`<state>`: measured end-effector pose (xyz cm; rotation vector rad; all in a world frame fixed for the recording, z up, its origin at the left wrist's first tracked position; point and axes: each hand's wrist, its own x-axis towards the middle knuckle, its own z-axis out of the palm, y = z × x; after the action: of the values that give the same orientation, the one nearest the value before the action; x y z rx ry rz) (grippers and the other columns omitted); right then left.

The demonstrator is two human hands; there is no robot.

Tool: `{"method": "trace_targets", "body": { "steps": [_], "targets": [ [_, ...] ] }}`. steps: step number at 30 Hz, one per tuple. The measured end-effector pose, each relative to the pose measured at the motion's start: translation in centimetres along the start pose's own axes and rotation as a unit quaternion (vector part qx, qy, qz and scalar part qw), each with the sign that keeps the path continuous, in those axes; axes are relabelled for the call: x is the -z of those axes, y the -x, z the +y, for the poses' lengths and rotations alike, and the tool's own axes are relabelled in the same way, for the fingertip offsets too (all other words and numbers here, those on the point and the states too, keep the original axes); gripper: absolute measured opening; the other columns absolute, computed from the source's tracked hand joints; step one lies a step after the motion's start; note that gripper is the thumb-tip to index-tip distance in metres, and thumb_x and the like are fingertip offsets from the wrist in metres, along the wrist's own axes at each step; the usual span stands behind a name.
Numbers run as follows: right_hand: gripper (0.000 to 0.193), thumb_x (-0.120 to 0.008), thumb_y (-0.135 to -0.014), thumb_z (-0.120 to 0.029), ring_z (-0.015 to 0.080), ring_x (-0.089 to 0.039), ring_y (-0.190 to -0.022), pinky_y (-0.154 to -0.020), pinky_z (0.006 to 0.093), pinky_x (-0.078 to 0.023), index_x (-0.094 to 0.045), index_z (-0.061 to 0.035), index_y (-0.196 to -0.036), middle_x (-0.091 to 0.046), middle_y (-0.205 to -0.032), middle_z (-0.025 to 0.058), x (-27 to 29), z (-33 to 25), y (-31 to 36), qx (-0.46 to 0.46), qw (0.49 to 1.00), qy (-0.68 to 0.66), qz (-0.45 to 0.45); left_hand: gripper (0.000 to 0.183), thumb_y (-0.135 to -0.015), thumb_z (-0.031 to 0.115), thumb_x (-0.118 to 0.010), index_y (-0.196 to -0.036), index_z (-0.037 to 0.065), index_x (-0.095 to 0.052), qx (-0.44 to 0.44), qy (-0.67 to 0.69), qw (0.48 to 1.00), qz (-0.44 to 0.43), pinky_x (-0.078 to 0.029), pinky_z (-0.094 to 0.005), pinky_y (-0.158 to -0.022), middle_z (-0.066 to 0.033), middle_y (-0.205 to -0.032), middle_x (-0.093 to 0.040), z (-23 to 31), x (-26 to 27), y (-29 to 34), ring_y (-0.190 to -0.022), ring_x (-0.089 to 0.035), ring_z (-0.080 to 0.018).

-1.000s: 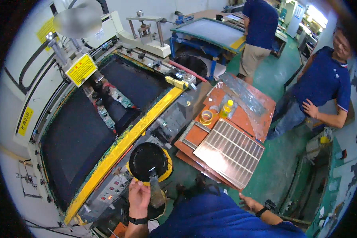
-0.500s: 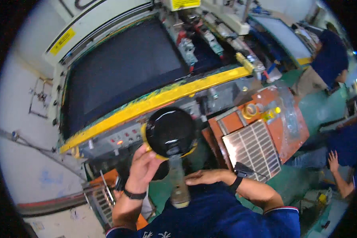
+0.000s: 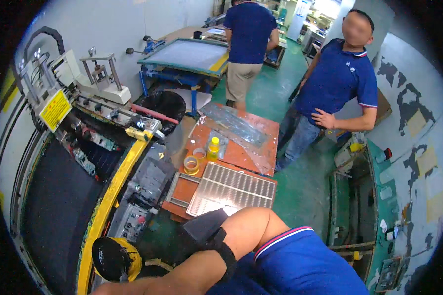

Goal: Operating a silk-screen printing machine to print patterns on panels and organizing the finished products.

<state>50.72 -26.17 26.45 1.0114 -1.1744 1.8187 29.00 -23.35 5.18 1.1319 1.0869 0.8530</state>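
A yellow tub (image 3: pixel 134 260), black with ink inside, is at the lower left, beside the yellow front bar of the printing machine. The grey end of a tool (image 3: pixel 124 277) shows at the tub's lower rim. My right forearm crosses the bottom of the view, with a black strap and a dark box-shaped device (image 3: pixel 204 225) on it. Only the edge of my right hand (image 3: pixel 103 289) shows at the bottom edge, just below the tub; its fingers are hidden. My left hand is out of view.
An orange table (image 3: pixel 261 123) carries a perforated metal plate (image 3: pixel 231 189), tape rolls (image 3: pixel 191 165), a yellow bottle (image 3: pixel 213 149) and plastic film. Beyond stand a black-lined bin (image 3: pixel 165 105), a framed screen (image 3: pixel 187 53) and two people (image 3: pixel 337 88). The machine's dark screen (image 3: pixel 59 196) lies left.
My view has swung right, so the machine now lies at the left. The tub has gone from the centre to the lower left, and my left hand has left the view.
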Motion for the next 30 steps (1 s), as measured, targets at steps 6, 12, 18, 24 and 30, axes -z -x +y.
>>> {"method": "trace_targets", "body": {
  "steps": [6, 12, 18, 24, 30],
  "targets": [
    [0.059, -0.03, -0.098, -0.051, 0.0224, -0.063, -0.1, -0.081, 0.0296, -0.052, -0.047, -0.0017, -0.127, -0.061, -0.114, 0.0165, -3.1, -1.3, 6.7, -0.022, 0.923, 0.156, 0.351, 0.026, -0.089, 0.017, -0.055, -0.106, -0.003, -0.058, -0.051, -0.163, 0.985, -0.015, -0.05, -0.0376, -0.078, -0.0136, -0.096, -0.062, 1.4, -0.2, 0.2, -0.089, -0.059, -0.025],
    [0.066, -0.026, -0.098, -0.052, 0.0251, -0.063, -0.098, -0.078, 0.0301, -0.051, -0.046, 0.0035, -0.127, -0.061, -0.112, 0.0201, -6.0, -1.7, 12.9, 0.001, 0.868, 0.195, 0.457, 0.048, -0.092, 0.032, -0.056, -0.124, -0.003, -0.051, 0.188, 0.201, 0.961, -0.021, -0.045, -0.0371, -0.078, -0.0158, -0.105, -0.058, 0.4, 0.4, -1.0, -0.089, -0.054, -0.0249],
    [0.067, -0.026, -0.098, -0.053, 0.0245, -0.063, -0.095, -0.076, 0.0295, -0.051, -0.047, 0.0046, -0.126, -0.061, -0.111, 0.02, -5.1, -1.4, 14.6, 0.019, 0.855, 0.209, 0.474, 0.049, -0.092, 0.033, -0.056, -0.125, -0.003, -0.05, 0.065, 0.035, 0.993, -0.097, -0.045, -0.0373, -0.079, -0.0159, -0.106, -0.057, -0.1, -0.3, -2.0, -0.091, -0.054, -0.0251],
    [0.069, -0.028, -0.097, -0.054, 0.0243, -0.062, -0.096, -0.077, 0.0307, -0.049, -0.047, 0.0051, -0.126, -0.061, -0.11, 0.0191, -4.7, -2.1, 15.6, 0.016, 0.849, 0.205, 0.487, 0.05, -0.092, 0.034, -0.056, -0.126, -0.003, -0.049, 0.02, -0.006, 0.992, -0.123, -0.045, -0.0375, -0.08, -0.0159, -0.108, -0.056, -0.4, -0.5, -2.9, -0.092, -0.054, -0.0252],
    [0.068, -0.03, -0.097, -0.054, 0.0244, -0.061, -0.097, -0.079, 0.0316, -0.047, -0.047, 0.0054, -0.126, -0.061, -0.109, 0.0188, -4.1, -2.3, 16.9, 0.008, 0.836, 0.207, 0.508, 0.051, -0.092, 0.035, -0.055, -0.126, -0.003, -0.048, 0.001, -0.026, 0.99, -0.136, -0.044, -0.0377, -0.081, -0.016, -0.109, -0.055, -0.6, -0.5, -3.7, -0.093, -0.053, -0.0253]
  ]
}}
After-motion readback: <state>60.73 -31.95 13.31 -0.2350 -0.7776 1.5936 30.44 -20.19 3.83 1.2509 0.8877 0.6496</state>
